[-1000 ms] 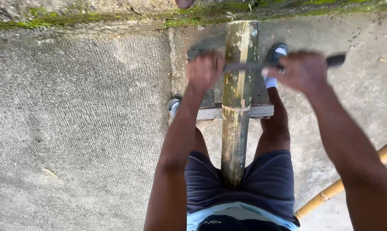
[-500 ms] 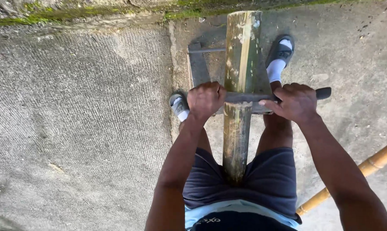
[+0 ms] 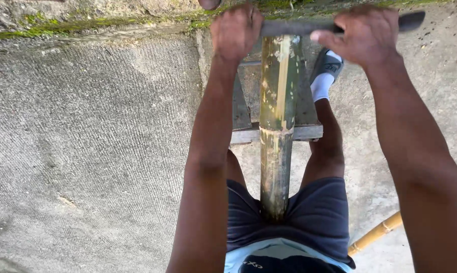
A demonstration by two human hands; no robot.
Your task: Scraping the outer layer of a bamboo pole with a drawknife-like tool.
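Your left hand (image 3: 236,30) and right hand (image 3: 367,35) have fingers clenched around the blade (image 3: 289,28); between them, the stiff bamboo pole (image 3: 278,126) looks hard and slippery.

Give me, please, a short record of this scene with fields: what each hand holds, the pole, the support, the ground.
left hand: closed on one end of the dark blade
right hand: closed on the other end
blade: lies across the bamboo pole
bamboo pole: runs between the person's legs, green-yellow, partly scraped
support: wooden board under the pole
ground: rough concrete, moss along the far edge
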